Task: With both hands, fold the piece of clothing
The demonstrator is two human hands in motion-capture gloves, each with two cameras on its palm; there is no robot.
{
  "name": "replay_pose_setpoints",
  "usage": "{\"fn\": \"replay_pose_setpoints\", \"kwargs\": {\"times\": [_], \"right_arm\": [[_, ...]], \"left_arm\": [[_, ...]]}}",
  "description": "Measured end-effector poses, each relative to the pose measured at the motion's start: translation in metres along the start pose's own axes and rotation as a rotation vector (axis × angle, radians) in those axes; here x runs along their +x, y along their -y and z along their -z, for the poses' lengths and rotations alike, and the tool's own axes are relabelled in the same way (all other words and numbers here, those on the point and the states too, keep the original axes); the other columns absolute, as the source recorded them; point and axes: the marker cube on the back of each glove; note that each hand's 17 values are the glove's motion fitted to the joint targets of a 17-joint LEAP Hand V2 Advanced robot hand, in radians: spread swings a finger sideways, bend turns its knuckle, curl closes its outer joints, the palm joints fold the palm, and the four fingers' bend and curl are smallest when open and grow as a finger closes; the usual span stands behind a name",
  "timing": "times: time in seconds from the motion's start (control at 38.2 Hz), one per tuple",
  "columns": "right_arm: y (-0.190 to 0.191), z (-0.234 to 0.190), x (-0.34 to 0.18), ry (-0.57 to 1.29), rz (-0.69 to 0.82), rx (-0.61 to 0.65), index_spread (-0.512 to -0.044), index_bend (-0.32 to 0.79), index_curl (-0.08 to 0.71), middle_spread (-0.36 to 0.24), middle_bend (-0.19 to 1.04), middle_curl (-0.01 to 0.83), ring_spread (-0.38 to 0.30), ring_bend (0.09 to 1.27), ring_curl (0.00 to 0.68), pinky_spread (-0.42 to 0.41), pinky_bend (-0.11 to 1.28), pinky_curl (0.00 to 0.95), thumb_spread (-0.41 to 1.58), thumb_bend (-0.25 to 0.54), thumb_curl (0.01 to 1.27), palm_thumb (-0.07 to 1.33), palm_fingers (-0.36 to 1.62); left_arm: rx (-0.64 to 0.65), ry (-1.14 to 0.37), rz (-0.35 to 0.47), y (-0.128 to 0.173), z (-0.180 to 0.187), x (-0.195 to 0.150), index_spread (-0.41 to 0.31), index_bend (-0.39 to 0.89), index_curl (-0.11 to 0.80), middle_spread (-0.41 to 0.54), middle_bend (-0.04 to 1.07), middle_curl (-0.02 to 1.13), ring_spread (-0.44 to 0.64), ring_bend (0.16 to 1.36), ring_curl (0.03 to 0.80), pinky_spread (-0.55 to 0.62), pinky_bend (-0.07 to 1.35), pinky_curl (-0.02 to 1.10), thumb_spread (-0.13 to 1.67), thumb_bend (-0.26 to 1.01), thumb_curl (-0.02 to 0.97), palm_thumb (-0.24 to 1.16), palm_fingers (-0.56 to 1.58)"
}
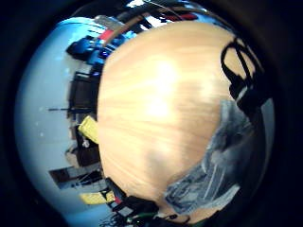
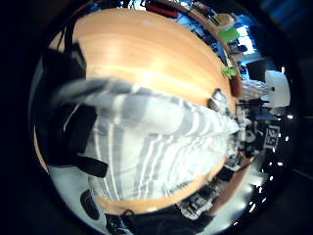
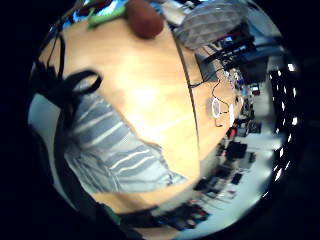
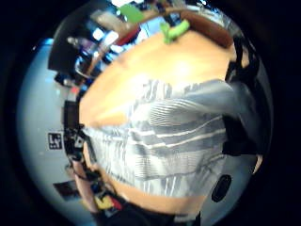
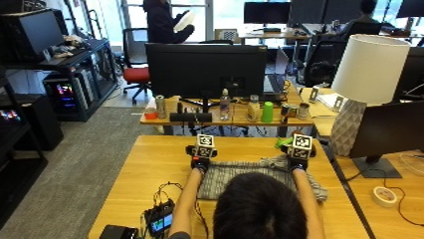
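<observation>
Shirt (image 5: pixel 232 179), grey striped, lies flat on the table (image 5: pixel 132 164) stretched sideways between the left hand (image 5: pixel 199 163) and right hand (image 5: pixel 296 163), each pinching a far corner, rest trailing back toward the person.

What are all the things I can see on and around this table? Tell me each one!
Grey striped piece of clothing: one, grey with pale stripes, lying on the wooden table under both hands.
Light wooden table: one, light brown, in front of the person.
Small green object: one, green, on the table's far edge near the right hand.
White table lamp: one, white shade, on the desk to the right.
Black monitor: one, black, on the desk beyond the table.
Bottles and cans: several, one green, in a row behind the monitor.
Small black device with a screen: one, at the table's near left.
Left hand: black glove, on the clothing's far left edge.
Right hand: black glove, on its far right edge.
</observation>
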Motion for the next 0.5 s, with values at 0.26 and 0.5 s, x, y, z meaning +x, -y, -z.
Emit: {"fn": "replay_pose_setpoints", "kwargs": {"times": [0.26, 0.5], "right_arm": [[0.037, 0.041, 0.037, -0.111, -0.109, 0.455, -0.274, 0.05, 0.360, -0.134, 0.27, 0.478, -0.194, 0.60, 0.454, -0.210, 0.60, 0.410, 1.09, -0.026, 0.31, 1.10, 0.86], [0.046, 0.071, 0.048, -0.010, -0.063, 0.419, -0.282, 0.08, 0.299, -0.125, 0.26, 0.470, -0.165, 0.53, 0.428, -0.139, 0.56, 0.382, 1.18, -0.028, 0.28, 1.01, 0.83]], "left_arm": [[0.245, 0.038, -0.102, -0.002, 0.041, 0.015, -0.188, 0.10, 0.395, -0.191, 0.10, 0.47, -0.23, 0.47, 0.441, -0.25, 0.46, 0.42, 1.23, -0.04, 0.214, 0.59, 0.68], [0.381, -0.090, -0.149, -0.029, 0.106, 0.021, -0.134, 0.11, 0.361, -0.064, 0.10, 0.39, -0.11, 0.50, 0.428, -0.10, 0.47, 0.42, 1.24, -0.03, 0.194, 0.48, 0.46]]}}
